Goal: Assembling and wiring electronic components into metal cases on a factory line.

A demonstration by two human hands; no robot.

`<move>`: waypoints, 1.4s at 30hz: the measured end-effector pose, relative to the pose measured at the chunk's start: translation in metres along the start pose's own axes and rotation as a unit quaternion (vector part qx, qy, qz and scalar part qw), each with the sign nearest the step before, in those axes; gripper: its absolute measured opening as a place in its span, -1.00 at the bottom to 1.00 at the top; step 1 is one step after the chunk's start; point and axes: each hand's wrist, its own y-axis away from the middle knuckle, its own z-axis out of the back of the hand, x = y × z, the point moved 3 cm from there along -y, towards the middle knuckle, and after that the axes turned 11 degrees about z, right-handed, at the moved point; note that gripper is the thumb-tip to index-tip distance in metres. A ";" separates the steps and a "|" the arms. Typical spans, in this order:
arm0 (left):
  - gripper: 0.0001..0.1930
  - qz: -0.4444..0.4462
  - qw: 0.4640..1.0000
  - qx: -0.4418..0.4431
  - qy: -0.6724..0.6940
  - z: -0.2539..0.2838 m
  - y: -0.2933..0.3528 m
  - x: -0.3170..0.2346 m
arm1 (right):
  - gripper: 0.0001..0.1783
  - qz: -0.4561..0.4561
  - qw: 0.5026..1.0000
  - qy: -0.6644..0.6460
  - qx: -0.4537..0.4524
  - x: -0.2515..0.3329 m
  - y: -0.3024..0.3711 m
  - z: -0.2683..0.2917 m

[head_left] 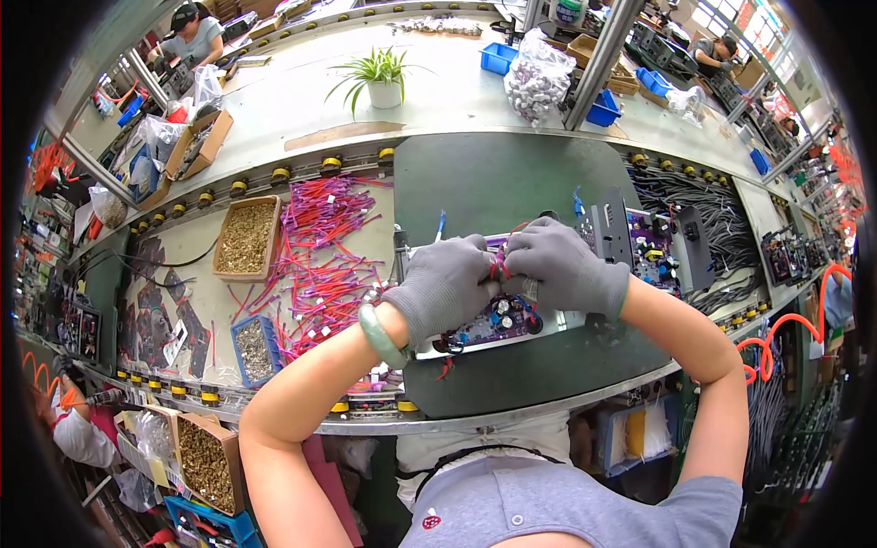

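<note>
Behind the front bench edge (502, 419), red wires (498, 267) are pinched by left hand (449, 284) and right hand (565, 267). Being probably soft, they're best held endwise.

Left hand (448, 288) and right hand (559, 268) are both rocking plain grey gloves (585, 279), and a pale green bangle (381, 336) is adding some colour. The circuit board (504, 317) is showing purple — the wires (331, 215) are going full red and purple. Bench (493, 173) is looking dark green, small tray (264, 379) blue, coiled hose (786, 320) bright orange-red. Grey shirt (548, 498) is sporting a red-and-white mushroom patch (431, 522) — nice.
</note>
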 end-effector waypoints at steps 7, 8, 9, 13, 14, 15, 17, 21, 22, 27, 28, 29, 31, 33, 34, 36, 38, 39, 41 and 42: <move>-0.82 -0.019 1.000 -0.020 0.009 -0.004 -0.004 0.003 | -0.79 0.018 0.993 0.072 0.095 0.006 -0.013 0.013; -0.82 -0.019 1.000 -0.019 0.010 -0.004 -0.004 0.003 | -0.80 0.022 0.990 0.080 0.117 0.008 -0.016 0.016; -0.83 -0.016 1.000 -0.016 0.001 -0.003 -0.003 0.003 | -0.82 0.026 0.986 0.087 0.139 0.009 -0.017 0.015; -0.83 -0.026 0.999 -0.009 0.019 -0.003 -0.002 0.003 | -0.85 0.044 0.978 0.150 0.138 0.014 -0.013 0.006; -0.83 -0.026 0.999 -0.010 0.023 -0.003 -0.002 0.003 | -0.86 0.056 0.981 0.156 0.103 0.017 -0.010 0.006; -0.83 -0.032 0.999 -0.016 -0.004 -0.005 -0.002 0.002 | -0.86 0.067 0.982 0.162 0.069 0.020 -0.007 0.006; -0.83 -0.037 0.999 -0.023 -0.027 -0.004 -0.002 0.000 | -0.90 0.057 0.984 0.151 0.073 0.022 -0.006 0.003; -0.79 -0.046 0.999 -0.012 -0.024 -0.005 0.000 0.007 | -0.93 0.059 0.984 0.151 0.069 0.027 -0.011 -0.008; -0.78 -0.055 0.998 -0.017 -0.007 -0.005 0.000 0.008 | -0.93 0.058 0.984 0.161 0.059 0.025 -0.011 -0.007; -0.80 -0.055 0.998 -0.015 -0.032 -0.005 -0.008 0.000 | -0.95 0.069 0.984 0.157 0.056 0.022 -0.011 -0.009; -0.80 -0.041 0.999 -0.012 -0.021 -0.004 -0.007 0.001 | -0.95 0.064 0.984 0.155 0.052 0.023 -0.012 -0.012; -0.80 -0.028 0.999 -0.009 -0.012 -0.002 -0.006 0.000 | -0.94 0.058 0.982 0.177 0.043 0.023 -0.013 -0.014; -0.80 -0.040 0.999 -0.012 -0.005 0.001 -0.007 0.002 | -0.93 0.030 0.976 0.208 0.060 0.020 -0.011 -0.015; -0.79 -0.055 0.998 -0.029 0.014 0.000 -0.007 0.003 | -0.93 0.030 0.978 0.196 0.065 0.015 -0.009 -0.015; -0.79 -0.053 0.998 -0.035 0.005 0.000 -0.007 0.005 | -0.93 0.033 0.980 0.180 0.077 0.014 -0.010 -0.014; -0.80 -0.081 0.995 -0.049 0.021 0.005 -0.004 0.007 | -0.98 0.036 0.994 0.102 0.006 0.017 -0.005 -0.001; -0.79 -0.063 0.996 -0.053 0.031 0.010 -0.007 0.004 | -0.91 -0.022 0.989 -0.020 -0.147 0.012 0.013 -0.001; -0.79 -0.030 0.996 -0.041 0.072 0.006 -0.013 0.009 | -0.83 -0.026 0.970 -0.062 -0.232 0.005 0.019 -0.004; -0.78 -0.002 0.998 -0.025 0.058 0.008 -0.014 0.006 | -0.84 -0.061 0.947 -0.132 -0.286 0.012 0.020 -0.005; -0.71 -0.010 1.000 -0.010 0.027 0.008 -0.015 0.003 | -0.86 -0.104 0.915 -0.204 -0.332 0.011 0.022 -0.005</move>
